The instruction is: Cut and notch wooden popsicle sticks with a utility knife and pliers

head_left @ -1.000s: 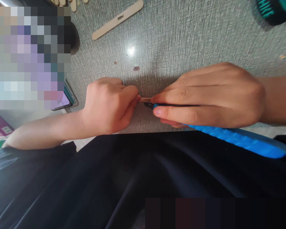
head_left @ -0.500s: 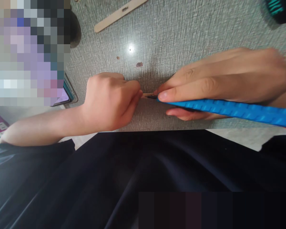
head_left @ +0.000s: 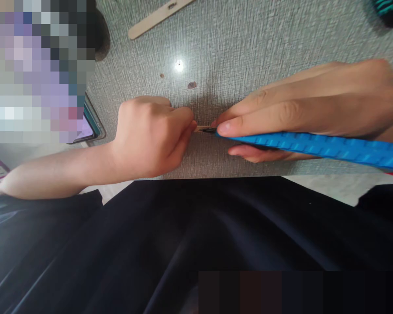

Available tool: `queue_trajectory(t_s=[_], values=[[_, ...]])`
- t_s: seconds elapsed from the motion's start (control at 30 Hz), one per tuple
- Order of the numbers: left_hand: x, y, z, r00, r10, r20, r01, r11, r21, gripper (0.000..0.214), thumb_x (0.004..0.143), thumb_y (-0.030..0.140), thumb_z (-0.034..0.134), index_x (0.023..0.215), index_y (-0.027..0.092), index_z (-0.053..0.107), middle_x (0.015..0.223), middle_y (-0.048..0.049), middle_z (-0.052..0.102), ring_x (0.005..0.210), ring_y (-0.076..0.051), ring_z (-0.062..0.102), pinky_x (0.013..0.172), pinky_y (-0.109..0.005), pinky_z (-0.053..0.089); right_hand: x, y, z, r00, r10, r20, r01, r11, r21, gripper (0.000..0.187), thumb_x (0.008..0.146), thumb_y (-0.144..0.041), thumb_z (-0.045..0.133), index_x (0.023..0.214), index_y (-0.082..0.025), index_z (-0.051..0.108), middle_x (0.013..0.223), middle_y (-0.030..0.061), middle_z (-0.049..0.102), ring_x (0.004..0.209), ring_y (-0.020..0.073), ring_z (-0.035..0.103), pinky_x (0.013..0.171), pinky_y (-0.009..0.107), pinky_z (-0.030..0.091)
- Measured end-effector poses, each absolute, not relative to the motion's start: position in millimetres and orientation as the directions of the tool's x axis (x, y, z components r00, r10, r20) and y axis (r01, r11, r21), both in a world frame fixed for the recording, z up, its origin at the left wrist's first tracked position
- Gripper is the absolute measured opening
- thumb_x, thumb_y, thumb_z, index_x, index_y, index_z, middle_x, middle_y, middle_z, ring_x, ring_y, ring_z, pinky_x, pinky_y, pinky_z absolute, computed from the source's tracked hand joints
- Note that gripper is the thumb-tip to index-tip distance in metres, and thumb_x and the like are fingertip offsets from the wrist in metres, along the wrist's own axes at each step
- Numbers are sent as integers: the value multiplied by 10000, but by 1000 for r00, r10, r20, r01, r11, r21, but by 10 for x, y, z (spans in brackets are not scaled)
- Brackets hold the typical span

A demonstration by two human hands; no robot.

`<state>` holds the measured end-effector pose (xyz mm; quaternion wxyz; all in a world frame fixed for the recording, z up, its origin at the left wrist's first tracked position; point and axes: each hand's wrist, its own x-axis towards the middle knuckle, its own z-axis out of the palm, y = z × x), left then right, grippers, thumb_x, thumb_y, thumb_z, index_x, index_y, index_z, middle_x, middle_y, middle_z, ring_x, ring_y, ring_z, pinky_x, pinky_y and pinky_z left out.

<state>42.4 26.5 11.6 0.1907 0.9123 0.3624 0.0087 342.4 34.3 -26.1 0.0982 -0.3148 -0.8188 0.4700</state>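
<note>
My left hand (head_left: 153, 137) is closed in a fist, pinching a thin pale wooden stick (head_left: 201, 128) whose short end shows past the thumb and forefinger. My right hand (head_left: 301, 109) grips a blue utility knife (head_left: 314, 146) with a ribbed handle, the forefinger stretched along its top near the front. The knife's dark, narrow tip touches or lies right beside the stick, in the small gap between both hands. Most of the stick is hidden inside my left fist, and the knife's back end runs out of view at the right.
On the grey textured table (head_left: 144, 74), a flat wooden craft stick (head_left: 150, 24) with a small dark slot lies at the back. A phone (head_left: 91, 122) is at the left, partly blurred out. A black object with teal marks (head_left: 389, 11) stands at the far right corner.
Both hands keep their grips on the stick and knife, almost in place. The view has shifted slightly, so the table things sit a little higher.
</note>
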Motion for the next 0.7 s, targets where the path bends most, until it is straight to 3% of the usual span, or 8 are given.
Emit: queue_trajectory(t_s=[0.07, 0.13, 0.17, 0.2, 0.27, 0.3, 0.47, 0.7], values=[[427, 264, 116, 730, 668, -143, 670, -659, 342, 482, 1131, 361, 385, 855, 217, 752, 654, -20, 408, 613, -177, 294, 638, -377, 177, 3445, 409, -227, -855, 509, -100, 337, 398, -853, 428, 1269, -593, 605, 1113, -386, 945, 833, -145, 855, 734, 55, 838, 760, 53, 651], [431, 265, 112, 731, 668, -136, 669, -663, 337, 482, 1128, 366, 370, 834, 229, 726, 660, -18, 416, 600, -173, 308, 641, -376, 170, 3450, 335, -199, -820, 571, 30, 287, 456, -842, 534, 1276, -647, 523, 1143, -363, 954, 909, -137, 893, 797, 24, 839, 791, -15, 575], [432, 266, 108, 736, 665, -126, 663, -669, 338, 486, 1127, 370, 363, 825, 230, 718, 660, -16, 419, 594, -169, 314, 643, -373, 163, 3450, 257, -195, -770, 625, 127, 282, 512, -811, 557, 1288, -630, 483, 1086, -371, 934, 1019, -111, 923, 919, 29, 861, 731, 37, 603], [433, 267, 105, 744, 657, -119, 652, -677, 342, 487, 1124, 374, 366, 821, 227, 718, 656, -15, 427, 589, -165, 324, 644, -369, 157, 3453, 169, -201, -724, 651, 228, 284, 583, -762, 527, 1303, -571, 472, 1266, -339, 944, 1174, -78, 940, 1067, 49, 873, 1059, 32, 567], [435, 270, 102, 753, 649, -109, 640, -684, 350, 480, 1120, 364, 383, 820, 218, 728, 641, -18, 458, 583, -164, 353, 644, -371, 156, 3469, 25, -246, -700, 615, 363, 299, 714, -634, 421, 1314, -370, 495, 1383, -338, 909, 1419, -18, 907, 1306, 126, 858, 1278, 212, 593], [436, 271, 103, 752, 651, -108, 641, -682, 352, 471, 1117, 354, 396, 819, 216, 733, 634, -23, 479, 581, -166, 369, 643, -375, 161, 3482, -11, -284, -723, 566, 398, 284, 767, -575, 401, 1302, -286, 508, 1424, -340, 886, 1479, -2, 884, 1352, 166, 854, 1293, 304, 638], [425, 280, 127, 744, 642, -186, 660, -662, 355, 456, 1136, 344, 424, 862, 226, 768, 684, -53, 626, 630, -196, 482, 666, -396, 223, 3537, 105, -507, -819, 399, 412, 98, 805, -585, 459, 1322, -369, 416, 1415, -347, 865, 1518, -18, 846, 1261, 196, 861, 1114, 384, 757], [413, 303, 130, 751, 641, -158, 641, -652, 405, 421, 1137, 339, 457, 756, 243, 608, 612, -11, 448, 654, -179, 367, 658, -384, 207, 3546, 75, -522, -840, 475, 262, 162, 681, -714, 622, 1335, -545, 314, 1290, -315, 891, 1451, -7, 852, 1248, 193, 841, 1169, 412, 738]])
